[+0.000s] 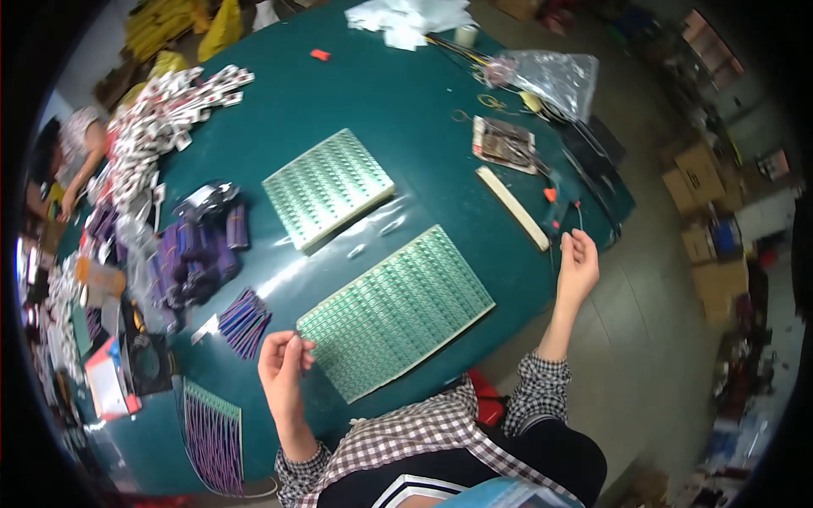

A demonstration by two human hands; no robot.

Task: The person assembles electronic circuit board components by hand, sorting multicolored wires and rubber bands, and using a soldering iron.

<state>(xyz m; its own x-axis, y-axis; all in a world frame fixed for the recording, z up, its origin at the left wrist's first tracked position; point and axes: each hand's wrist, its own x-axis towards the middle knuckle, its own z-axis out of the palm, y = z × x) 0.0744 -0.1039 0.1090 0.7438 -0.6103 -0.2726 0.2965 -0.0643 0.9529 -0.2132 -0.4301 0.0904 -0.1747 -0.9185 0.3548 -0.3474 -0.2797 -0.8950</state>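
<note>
Left hand (pixel 284 360) is pinching the near-left corner of the front green sheet (pixel 396 310), fingers closed on its edge; the sheet is lying flat on the dark green worktop (pixel 398 102), running diagonally toward the near edge. Right hand (pixel 577 264) is hovering off the worktop's right edge, fingertips drawn together, possibly on something thin; I cannot tell what, if anything, it is holding. A second green sheet (pixel 328 186) is lying just behind the first, apart from it, with clear film (pixel 373 230) between them. Judgement: the sheet looks thin and flexible, so a corner pinch alone is risking a bend; supporting a second edge before lifting would be sounder. Purple bundles (pixel 246 322) are sitting near the left hand, and a pale wooden strip (pixel 512 207) is lying near the right edge. Open room is lying mainly across the centre and far worktop; the near edge is close under the sheet.
</note>
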